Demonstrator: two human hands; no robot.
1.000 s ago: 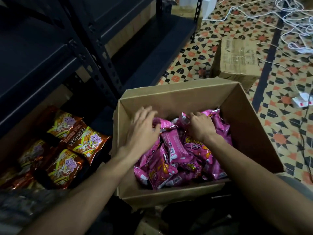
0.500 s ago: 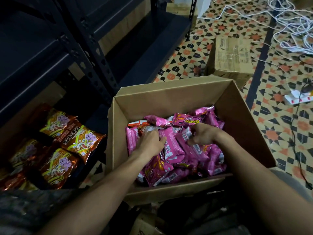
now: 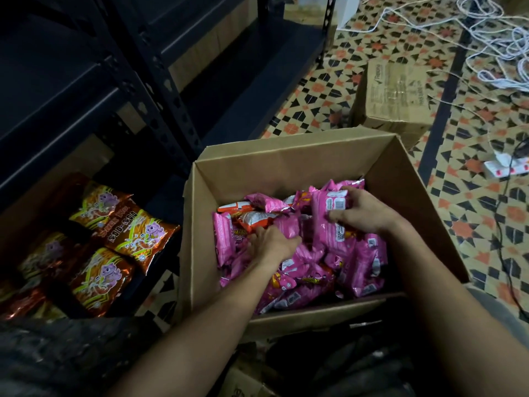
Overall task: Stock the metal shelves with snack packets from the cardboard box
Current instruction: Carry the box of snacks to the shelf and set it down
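Nearest to you, both forearms reach over the near wall of the cardboard box [image 3: 286,161], which sits open on the tiled floor [image 3: 472,239]. Your left hand [image 3: 272,245] has moved a little toward the middle of the heap since half a second ago. Its fingers are dug down among the pink packets [image 3: 357,262], beside an orange-and-white packet [image 3: 252,217], and you cannot tell whether they have closed on anything. Your right hand [image 3: 363,216], which lay curled low in the pile before, is now nearer the box's far right corner. Its fingers and thumb are clamped round one pink packet [image 3: 329,200], held on end above the rest. The box's right wall rises just beside that wrist, and its far wall stands well apart from both hands. To your left, the box's left wall is near the front edge of the metal shelves [image 3: 57,104], with a strip of tile between them. Orange packets [image 3: 140,239] overlap one another on the bottom shelf, under the next shelf up. Farther out, a closed carton [image 3: 395,93] sits near the box's far right corner. A power strip [image 3: 506,167] and white cables [image 3: 501,38] lie on the tiles to the right.
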